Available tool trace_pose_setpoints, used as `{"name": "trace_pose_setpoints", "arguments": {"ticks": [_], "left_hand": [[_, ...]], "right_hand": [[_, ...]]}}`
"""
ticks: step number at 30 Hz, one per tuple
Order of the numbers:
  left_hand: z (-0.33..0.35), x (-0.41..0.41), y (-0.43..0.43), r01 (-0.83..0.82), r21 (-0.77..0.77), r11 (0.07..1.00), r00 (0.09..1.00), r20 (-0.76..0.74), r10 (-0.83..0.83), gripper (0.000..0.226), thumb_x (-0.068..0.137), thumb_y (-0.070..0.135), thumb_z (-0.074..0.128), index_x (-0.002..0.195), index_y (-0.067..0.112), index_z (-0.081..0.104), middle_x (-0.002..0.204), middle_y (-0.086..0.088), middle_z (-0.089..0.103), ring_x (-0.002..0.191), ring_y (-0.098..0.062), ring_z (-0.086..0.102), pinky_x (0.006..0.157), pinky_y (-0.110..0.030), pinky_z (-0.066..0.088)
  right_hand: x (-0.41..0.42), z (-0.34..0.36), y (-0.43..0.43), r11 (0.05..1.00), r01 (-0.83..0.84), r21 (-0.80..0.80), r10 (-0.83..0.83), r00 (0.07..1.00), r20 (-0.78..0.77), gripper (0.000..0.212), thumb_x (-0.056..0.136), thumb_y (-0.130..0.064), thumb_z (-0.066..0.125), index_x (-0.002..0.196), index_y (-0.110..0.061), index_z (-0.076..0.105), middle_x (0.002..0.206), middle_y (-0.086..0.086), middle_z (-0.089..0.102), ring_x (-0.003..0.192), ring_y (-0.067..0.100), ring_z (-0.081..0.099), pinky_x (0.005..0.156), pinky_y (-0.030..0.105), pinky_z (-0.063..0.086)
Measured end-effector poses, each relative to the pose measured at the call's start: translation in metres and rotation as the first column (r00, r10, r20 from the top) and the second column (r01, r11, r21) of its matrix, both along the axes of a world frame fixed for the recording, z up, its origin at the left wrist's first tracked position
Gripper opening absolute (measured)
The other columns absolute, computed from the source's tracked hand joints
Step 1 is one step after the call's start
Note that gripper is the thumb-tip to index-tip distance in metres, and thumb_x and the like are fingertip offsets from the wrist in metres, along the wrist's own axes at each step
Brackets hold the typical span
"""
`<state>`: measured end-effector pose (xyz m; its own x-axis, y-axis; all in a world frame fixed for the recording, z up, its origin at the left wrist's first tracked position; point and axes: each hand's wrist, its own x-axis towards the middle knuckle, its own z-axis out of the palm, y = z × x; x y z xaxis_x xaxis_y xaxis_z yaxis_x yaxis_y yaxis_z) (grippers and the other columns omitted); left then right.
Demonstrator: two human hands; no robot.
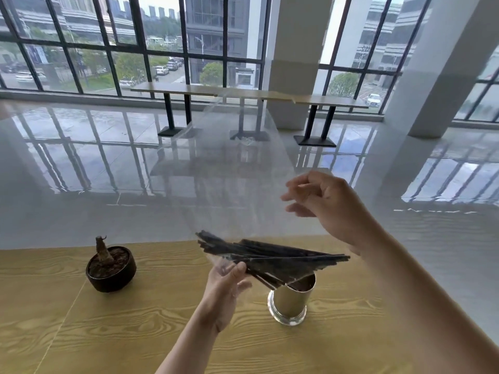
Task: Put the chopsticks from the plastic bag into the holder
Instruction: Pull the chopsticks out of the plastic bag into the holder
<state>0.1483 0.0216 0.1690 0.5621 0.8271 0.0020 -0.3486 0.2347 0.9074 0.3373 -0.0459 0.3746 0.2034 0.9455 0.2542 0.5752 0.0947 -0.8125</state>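
A clear plastic bag (237, 168) is held up above the wooden table (135, 333), and several dark chopsticks (272, 256) lie fanned in its lower end. My left hand (226, 284) grips the bag's bottom together with the chopsticks from below. My right hand (326, 203) is raised at the bag's right edge with its fingers pinched on the plastic. A shiny metal holder (291, 300) stands on the table just under the chopsticks' right ends, and some tips dip toward its mouth.
A small dark pot (110, 268) with a stubby plant stands on the table to the left. Beyond the table's far edge are a glossy floor, long tables (243, 93), white pillars and large windows.
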Motion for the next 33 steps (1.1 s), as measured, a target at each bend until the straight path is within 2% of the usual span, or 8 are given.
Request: {"name": "trace_pose_setpoints", "arguments": {"ticks": [3, 7, 12, 15, 24, 26, 29, 33], "left_hand": [[0.004, 0.008, 0.004, 0.031, -0.029, 0.999, 0.995, 0.094, -0.028, 0.077, 0.074, 0.042, 0.082, 0.124, -0.009, 0.052, 0.129, -0.033, 0.059, 0.122, -0.046, 0.057, 0.104, -0.067, 0.038], [0.010, 0.011, 0.010, 0.041, -0.060, 0.997, 0.991, 0.133, -0.033, 0.086, 0.069, 0.042, 0.086, 0.129, -0.008, 0.048, 0.130, -0.032, 0.059, 0.122, -0.046, 0.057, 0.102, -0.065, 0.042], [0.021, 0.025, 0.013, 0.064, -0.089, 0.994, 0.982, 0.184, -0.047, 0.079, 0.073, 0.039, 0.085, 0.128, -0.005, 0.049, 0.123, -0.029, 0.062, 0.118, -0.046, 0.058, 0.094, -0.060, 0.049], [0.023, 0.032, 0.015, 0.070, -0.072, 0.995, 0.979, 0.199, -0.054, 0.071, 0.080, 0.038, 0.079, 0.129, -0.004, 0.049, 0.126, -0.030, 0.061, 0.119, -0.048, 0.057, 0.092, -0.059, 0.050], [0.017, 0.055, 0.000, 0.098, -0.073, 0.992, 0.976, 0.203, -0.081, 0.068, 0.086, 0.034, 0.075, 0.137, 0.000, 0.046, 0.135, -0.032, 0.055, 0.124, -0.050, 0.054, 0.098, -0.070, 0.043], [0.016, 0.051, 0.003, 0.124, -0.092, 0.988, 0.967, 0.233, -0.100, 0.070, 0.087, 0.037, 0.073, 0.138, 0.000, 0.045, 0.136, -0.031, 0.055, 0.126, -0.050, 0.052, 0.098, -0.066, 0.045], [0.015, 0.046, 0.007, 0.162, -0.176, 0.971, 0.940, 0.327, -0.097, 0.064, 0.087, 0.038, 0.072, 0.137, 0.004, 0.050, 0.135, -0.026, 0.058, 0.126, -0.046, 0.054, 0.101, -0.061, 0.046], [0.014, 0.053, 0.004, 0.239, -0.246, 0.939, 0.894, 0.433, -0.114, 0.056, 0.092, 0.036, 0.067, 0.137, 0.006, 0.051, 0.133, -0.023, 0.061, 0.127, -0.042, 0.054, 0.097, -0.056, 0.050]], "right_hand": [[0.031, -0.006, -0.019, 0.987, -0.053, -0.153, 0.074, 0.988, 0.136, 0.083, 0.070, -0.078, 0.059, 0.139, -0.032, 0.050, 0.129, -0.007, 0.066, 0.113, 0.006, 0.065, 0.090, 0.026, 0.055], [0.064, -0.032, -0.042, 0.940, 0.047, -0.337, 0.045, 0.964, 0.260, 0.098, 0.063, -0.072, 0.075, 0.148, -0.035, 0.040, 0.136, -0.015, 0.057, 0.121, 0.006, 0.057, 0.091, 0.019, 0.047], [0.060, -0.076, -0.040, 0.947, 0.024, -0.322, 0.034, 0.984, 0.175, 0.049, 0.080, -0.033, 0.083, 0.125, -0.033, 0.065, 0.089, -0.008, 0.077, 0.072, 0.017, 0.072, 0.070, 0.038, 0.062], [0.059, -0.086, -0.040, 0.984, 0.082, -0.161, -0.058, 0.987, 0.151, 0.028, 0.084, -0.023, 0.079, 0.096, -0.047, 0.071, 0.072, -0.009, 0.075, 0.055, 0.006, 0.066, 0.055, 0.023, 0.055], [0.033, -0.104, -0.032, 0.980, 0.198, -0.012, -0.195, 0.973, 0.126, 0.024, 0.080, -0.035, 0.081, 0.102, -0.029, 0.073, 0.090, -0.010, 0.073, 0.084, 0.006, 0.068, 0.074, 0.024, 0.055], [0.041, -0.096, -0.037, 0.987, 0.157, -0.018, -0.157, 0.987, -0.027, 0.043, 0.072, -0.047, 0.081, 0.113, -0.038, 0.069, 0.100, -0.017, 0.074, 0.093, -0.001, 0.069, 0.077, 0.014, 0.054], [0.052, -0.092, -0.045, 0.997, 0.065, 0.047, -0.044, 0.933, -0.357, 0.054, 0.077, -0.047, 0.073, 0.127, -0.027, 0.066, 0.124, -0.008, 0.071, 0.109, 0.012, 0.070, 0.087, 0.030, 0.059], [0.049, -0.086, -0.043, 0.992, 0.089, 0.091, -0.057, 0.948, -0.312, 0.031, 0.089, -0.030, 0.059, 0.115, -0.021, 0.073, 0.123, -0.008, 0.072, 0.112, 0.012, 0.068, 0.091, 0.038, 0.059]]}}
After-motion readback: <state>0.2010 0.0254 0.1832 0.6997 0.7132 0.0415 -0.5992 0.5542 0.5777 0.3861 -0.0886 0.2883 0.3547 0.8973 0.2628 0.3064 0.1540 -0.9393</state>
